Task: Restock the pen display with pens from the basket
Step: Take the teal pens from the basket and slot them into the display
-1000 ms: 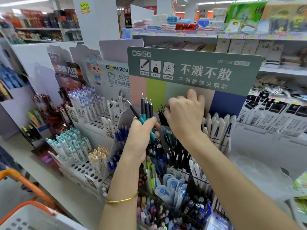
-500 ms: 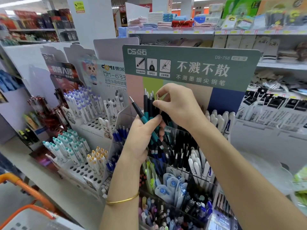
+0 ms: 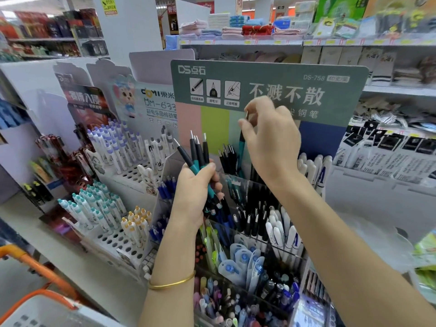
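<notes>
You are pinching one pen (image 3: 241, 149) near its top between the thumb and fingers of your right hand (image 3: 271, 142), over the back row of the pen display (image 3: 219, 226), so be sliding it straight down into a gap beside the black pens (image 3: 227, 159) and letting go only once it is standing alone. Your left hand (image 3: 195, 192) is curling tight round a bunch of pens (image 3: 199, 152), just in front of that row. The pens are looking thin and smooth, black with a blue-green band, silver tips pointing up.
</notes>
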`<state>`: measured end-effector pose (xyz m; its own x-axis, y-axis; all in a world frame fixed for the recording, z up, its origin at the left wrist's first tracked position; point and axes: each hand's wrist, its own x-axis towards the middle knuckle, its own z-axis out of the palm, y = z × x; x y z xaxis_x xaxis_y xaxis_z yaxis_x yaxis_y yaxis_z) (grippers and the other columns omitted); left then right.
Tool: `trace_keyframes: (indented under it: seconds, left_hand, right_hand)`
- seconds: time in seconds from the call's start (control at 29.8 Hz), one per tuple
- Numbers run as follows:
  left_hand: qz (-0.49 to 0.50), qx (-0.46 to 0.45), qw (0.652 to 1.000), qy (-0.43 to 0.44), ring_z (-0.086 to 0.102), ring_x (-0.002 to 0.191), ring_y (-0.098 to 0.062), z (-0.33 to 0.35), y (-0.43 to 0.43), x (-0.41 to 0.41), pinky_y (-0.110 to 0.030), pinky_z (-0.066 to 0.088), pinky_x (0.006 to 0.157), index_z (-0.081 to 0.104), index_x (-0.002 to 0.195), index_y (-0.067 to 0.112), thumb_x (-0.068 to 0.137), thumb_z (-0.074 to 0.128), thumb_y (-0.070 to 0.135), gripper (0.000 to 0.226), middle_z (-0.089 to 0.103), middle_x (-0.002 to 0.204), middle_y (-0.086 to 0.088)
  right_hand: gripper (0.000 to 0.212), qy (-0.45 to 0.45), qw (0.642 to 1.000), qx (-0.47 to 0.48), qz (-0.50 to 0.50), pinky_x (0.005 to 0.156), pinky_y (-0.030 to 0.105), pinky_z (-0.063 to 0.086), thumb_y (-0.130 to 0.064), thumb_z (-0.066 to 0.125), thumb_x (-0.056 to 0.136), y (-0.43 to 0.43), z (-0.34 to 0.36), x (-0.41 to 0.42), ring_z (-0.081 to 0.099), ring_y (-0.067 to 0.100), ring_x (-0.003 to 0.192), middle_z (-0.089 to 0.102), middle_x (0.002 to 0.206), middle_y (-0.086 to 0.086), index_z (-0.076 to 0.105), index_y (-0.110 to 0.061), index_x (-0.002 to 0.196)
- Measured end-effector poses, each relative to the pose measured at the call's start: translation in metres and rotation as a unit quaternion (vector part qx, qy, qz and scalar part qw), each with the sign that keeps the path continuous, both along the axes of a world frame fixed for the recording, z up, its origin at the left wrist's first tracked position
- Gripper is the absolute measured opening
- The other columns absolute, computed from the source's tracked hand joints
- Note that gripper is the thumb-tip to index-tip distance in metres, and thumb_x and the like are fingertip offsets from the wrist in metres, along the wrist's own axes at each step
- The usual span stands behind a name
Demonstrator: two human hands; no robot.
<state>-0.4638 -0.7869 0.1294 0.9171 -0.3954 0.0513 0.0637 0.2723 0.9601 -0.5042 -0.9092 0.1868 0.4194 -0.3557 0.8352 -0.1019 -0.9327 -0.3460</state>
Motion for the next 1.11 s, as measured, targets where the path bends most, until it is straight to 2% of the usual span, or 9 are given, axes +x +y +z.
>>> trace_keyframes:
  seconds: [0.1,0.27,0.37,0.47,0.67,0.81,0.91,0.97,1.11]
  left_hand:
    - [-0.014,-0.008,1.000,0.004,0.051,0.051,-0.010,-0.001,-0.001,0.000,-0.023,0.046,0.045,0.049,0.104,0.004,0.099,0.052,0.010,0.009,0.054,0.067,-0.002]
    - [-0.037,-0.008,0.999,0.001,0.052,0.052,-0.012,0.000,-0.002,-0.002,-0.024,0.046,0.046,0.047,0.101,0.004,0.099,0.053,0.011,0.009,0.055,0.067,-0.002]
    - [-0.054,-0.006,0.998,-0.012,0.052,0.053,-0.012,0.001,-0.002,-0.003,-0.024,0.046,0.046,0.048,0.101,0.004,0.099,0.052,0.012,0.009,0.057,0.066,-0.001]
    - [-0.069,-0.009,0.997,-0.032,0.053,0.056,-0.014,0.002,-0.002,-0.004,-0.025,0.046,0.047,0.051,0.098,0.003,0.099,0.053,0.013,0.009,0.058,0.066,-0.002]
    - [-0.097,-0.034,0.995,-0.015,0.064,0.063,-0.019,0.005,-0.007,-0.009,-0.031,0.056,0.056,0.053,0.110,0.001,0.099,0.051,0.013,0.017,0.064,0.073,-0.008]
    - [-0.034,-0.025,0.999,-0.005,0.072,0.083,-0.026,0.002,-0.005,-0.004,-0.042,0.061,0.068,0.051,0.118,-0.004,0.100,0.049,0.011,0.024,0.071,0.096,-0.017]
    - [0.031,0.004,0.999,-0.020,0.068,0.066,-0.017,0.001,-0.001,0.000,-0.031,0.057,0.052,0.050,0.108,0.006,0.100,0.049,0.010,0.009,0.067,0.098,-0.013]
    - [0.050,0.024,0.997,-0.045,0.054,0.050,-0.009,0.002,0.000,0.001,-0.024,0.047,0.042,0.048,0.099,0.013,0.100,0.050,0.010,0.004,0.059,0.084,-0.008]
    - [0.038,0.043,0.997,-0.054,0.045,0.046,-0.007,0.003,-0.005,-0.004,-0.023,0.043,0.041,0.044,0.091,0.016,0.100,0.053,0.019,0.012,0.052,0.075,-0.002]
  right_hand:
    - [0.015,0.080,0.994,-0.071,-0.026,0.070,0.034,0.031,-0.023,0.070,0.083,0.000,-0.012,0.005,0.053,0.030,0.087,0.067,0.074,0.007,0.064,-0.011,0.088]
    - [0.008,0.277,0.941,-0.156,-0.116,0.072,0.034,0.020,-0.024,0.062,0.087,0.000,-0.014,0.011,0.048,0.027,0.100,0.067,0.089,-0.002,0.070,-0.022,0.089]
    - [0.013,0.216,0.957,-0.142,-0.129,0.072,0.033,0.023,-0.019,0.061,0.088,-0.001,-0.010,0.008,0.049,0.027,0.100,0.067,0.093,-0.001,0.073,-0.020,0.093]
    - [0.024,0.186,0.982,-0.019,-0.010,0.081,0.035,0.035,-0.030,0.052,0.096,0.000,0.004,-0.001,0.046,0.027,0.106,0.070,0.100,0.000,0.070,-0.020,0.108]
    - [0.019,0.230,0.957,0.101,0.146,0.085,0.041,0.049,-0.030,0.063,0.089,0.002,0.010,-0.002,0.059,0.021,0.096,0.068,0.096,-0.001,0.067,-0.015,0.101]
    - [0.014,0.066,0.977,0.172,0.111,0.081,0.043,0.049,-0.022,0.059,0.092,-0.001,0.012,0.000,0.059,0.021,0.091,0.065,0.090,0.000,0.063,-0.011,0.100]
    - [0.015,0.008,0.990,0.136,0.030,0.076,0.038,0.044,-0.023,0.056,0.094,-0.005,0.015,-0.002,0.051,0.022,0.091,0.062,0.091,0.004,0.059,-0.012,0.104]
    - [0.016,0.040,0.995,0.091,0.012,0.077,0.038,0.042,-0.022,0.058,0.093,-0.005,0.009,-0.002,0.049,0.025,0.094,0.061,0.091,0.008,0.059,-0.012,0.105]
    - [0.019,0.146,0.988,-0.004,-0.038,0.079,0.039,0.037,-0.016,0.061,0.088,-0.003,-0.010,0.005,0.052,0.031,0.100,0.066,0.089,0.008,0.053,-0.012,0.105]
